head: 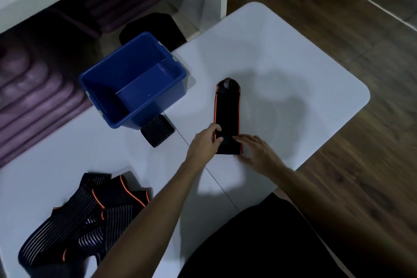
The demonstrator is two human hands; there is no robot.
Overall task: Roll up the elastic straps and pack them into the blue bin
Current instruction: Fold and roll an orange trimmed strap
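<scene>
We see a black strap (226, 110) with orange edges lying flat on the white table (282, 56). It points away from us. Its near end is folded over into a small roll. Our left hand (206, 144) holds the left side of that roll, with the thumb on top and the fingers curled round it. Our right hand (259, 153) presses on the right side with its fingers nearly straight.

The blue bin (133, 81) sits to the left, at the far edge of the table, and it has nothing in it. One rolled strap (158, 130) lies just beside the bin, touching its near wall. A pile of loose straps (83, 216) waits near the left front edge.

There is bare table between the strap and the bin. There is more bare table to the right, up to the round corner (361, 95). Past that edge is wooden floor (372, 165).
</scene>
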